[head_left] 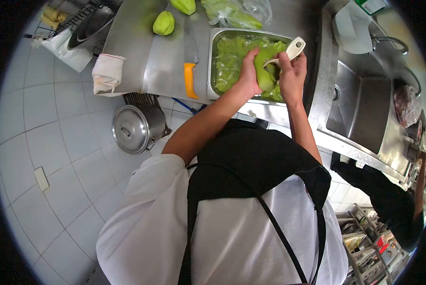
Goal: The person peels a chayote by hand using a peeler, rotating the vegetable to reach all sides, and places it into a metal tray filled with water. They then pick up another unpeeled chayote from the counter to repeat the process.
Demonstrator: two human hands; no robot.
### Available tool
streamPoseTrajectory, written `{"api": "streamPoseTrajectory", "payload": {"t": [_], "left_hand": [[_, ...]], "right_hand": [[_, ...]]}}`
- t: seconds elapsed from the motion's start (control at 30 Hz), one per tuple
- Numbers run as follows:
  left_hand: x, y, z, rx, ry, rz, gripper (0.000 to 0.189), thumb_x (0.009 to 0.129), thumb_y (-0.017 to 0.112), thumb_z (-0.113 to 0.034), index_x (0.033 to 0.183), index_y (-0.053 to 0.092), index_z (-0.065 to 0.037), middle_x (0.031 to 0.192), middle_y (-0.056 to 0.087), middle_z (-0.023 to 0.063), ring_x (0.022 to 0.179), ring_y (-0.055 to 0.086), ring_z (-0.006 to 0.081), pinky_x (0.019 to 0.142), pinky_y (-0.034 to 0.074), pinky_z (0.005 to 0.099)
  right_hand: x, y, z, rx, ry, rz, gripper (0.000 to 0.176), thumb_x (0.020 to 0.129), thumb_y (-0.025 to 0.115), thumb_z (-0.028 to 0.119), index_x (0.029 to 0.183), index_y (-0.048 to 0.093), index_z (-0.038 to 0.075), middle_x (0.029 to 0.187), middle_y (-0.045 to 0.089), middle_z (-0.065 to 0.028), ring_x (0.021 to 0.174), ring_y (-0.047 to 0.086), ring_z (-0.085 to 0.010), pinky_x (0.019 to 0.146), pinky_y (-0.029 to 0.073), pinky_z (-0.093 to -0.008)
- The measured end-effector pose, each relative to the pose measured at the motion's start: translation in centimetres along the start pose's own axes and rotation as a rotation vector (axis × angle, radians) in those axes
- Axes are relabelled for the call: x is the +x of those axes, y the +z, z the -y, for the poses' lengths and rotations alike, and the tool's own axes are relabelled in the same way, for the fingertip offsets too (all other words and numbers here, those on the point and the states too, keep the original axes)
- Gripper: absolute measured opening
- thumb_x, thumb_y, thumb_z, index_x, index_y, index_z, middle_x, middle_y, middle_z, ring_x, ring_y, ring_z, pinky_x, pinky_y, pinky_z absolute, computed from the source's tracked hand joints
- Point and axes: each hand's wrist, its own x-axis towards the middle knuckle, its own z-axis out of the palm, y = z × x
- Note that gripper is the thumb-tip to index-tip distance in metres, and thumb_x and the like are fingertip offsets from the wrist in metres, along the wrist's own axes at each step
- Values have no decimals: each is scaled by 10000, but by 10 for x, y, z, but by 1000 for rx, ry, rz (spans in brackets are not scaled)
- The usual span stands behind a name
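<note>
"Left hand (249,76) of mine is wrapped around a green chayote (266,78), over the metal pan (210,71)."
"And your right?"
"My right hand (293,76) grips a white-handled peeler (296,46) against the chayote."
"What's around?"
"Green pieces (227,57) lie in the pan; left of it on the table (160,61) is a yellow-handled knife (189,80), two more chayotes (163,23) beyond, and a clear bag (256,12) of green produce behind the pan."

Room to pass lies over the bare desk (146,66) between the towel (108,73) and the knife (190,64). The knife obstructs a low sideways reach to the tray (211,61), whose far rim a plastic bag (232,13) crowds.
</note>
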Motion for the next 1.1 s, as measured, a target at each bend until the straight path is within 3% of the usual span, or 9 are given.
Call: {"api": "streamPoseTrajectory", "payload": {"t": [0.1,0.2,0.4,0.53,0.67,0.77,0.87,0.97,1.1], "left_hand": [[-4,-9,13,78,21,9,541,937,417,-529,1228,578,-102,1127,648,103,989,636,291,849,515,478],[-7,-12,8,85,-2,37,517,949,430,-503,1263,573,-118,1192,644,94,1055,630,278,933,494,481],[-16,-7,4,133,-40,-87,527,919,490,-530,1276,543,-145,1166,633,88,1020,628,286,871,503,549],[-21,-7,-1,137,7,-86,527,939,446,-518,1255,546,-108,1168,627,115,1015,632,289,854,525,513],[-28,-15,-3,41,-3,16,472,911,597,-375,1288,510,-105,1181,605,122,1024,630,295,866,523,568],[-20,-26,-3,314,96,55,443,870,660,-298,1195,551,-17,1105,636,165,985,644,318,901,525,565],[-22,-21,-3,333,89,5,412,829,662,-228,1146,559,14,1060,639,179,950,652,329,880,542,553],[-12,-30,-9,223,-62,43,432,784,645,-170,1164,551,13,1069,637,177,945,653,335,889,543,548],[-20,-34,-8,261,-54,30,504,751,627,-146,1218,528,15,1106,625,184,976,644,338,885,545,542]], "right_hand": [[16,-3,-3,-99,-21,0,324,968,581,98,1209,435,-61,958,640,-97,843,617,-134,764,500,-262],[22,-3,-8,-62,28,2,342,948,595,58,1215,415,-57,975,615,-122,867,610,-163,778,494,-284],[40,-2,-25,-80,30,-49,307,943,620,90,1148,451,-64,941,636,-120,795,619,-155,694,504,-276],[47,1,-34,-139,127,-39,318,938,643,122,1123,464,-64,913,651,-116,761,621,-151,676,510,-283],[50,-1,-41,5,118,-59,338,944,633,142,1144,463,-71,913,656,-129,761,630,-160,676,516,-290],[46,-1,-25,-65,177,-65,335,946,628,143,1143,461,-71,900,656,-127,766,633,-164,681,517,-293],[44,1,-22,6,163,-57,200,973,589,162,1030,515,-14,869,638,-71,737,605,-119,660,495,-261],[46,-2,-26,-24,130,-52,198,966,601,174,1004,537,-10,853,636,-67,710,603,-121,637,497,-268],[48,-3,-31,88,231,-29,179,947,623,161,973,563,-5,838,636,-69,673,602,-125,603,498,-277]]}}
